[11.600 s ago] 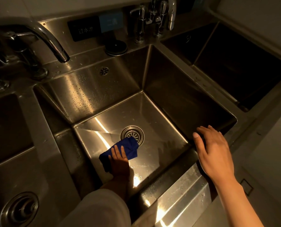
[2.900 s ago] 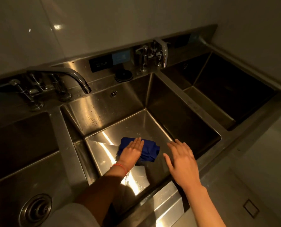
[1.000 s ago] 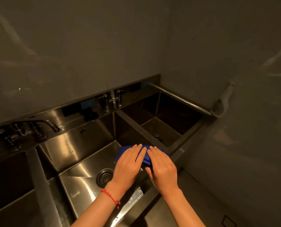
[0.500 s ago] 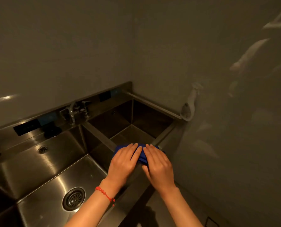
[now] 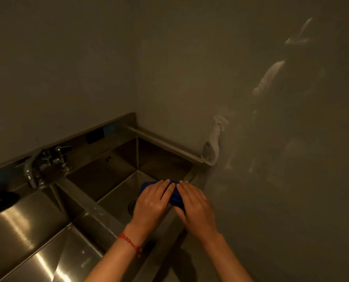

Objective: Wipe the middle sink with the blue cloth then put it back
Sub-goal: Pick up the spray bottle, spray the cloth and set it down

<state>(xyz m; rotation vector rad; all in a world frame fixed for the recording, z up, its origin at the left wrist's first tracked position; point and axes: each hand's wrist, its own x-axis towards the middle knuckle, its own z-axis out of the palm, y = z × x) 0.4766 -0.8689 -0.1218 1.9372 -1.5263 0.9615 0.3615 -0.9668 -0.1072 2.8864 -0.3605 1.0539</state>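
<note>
A single head-worn camera looks forward and down from close above the right-hand sink (image 5: 116, 180), in the lower left of the frame, with wall (image 5: 189, 58) filling the upper half.

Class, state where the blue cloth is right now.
Head view: the blue cloth sits under the left hand and right hand, over the right sink's front edge.

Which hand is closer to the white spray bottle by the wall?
Right. The right hand lies on the blue cloth below the spray bottle; the left hand lies beside it, farther away.
</note>
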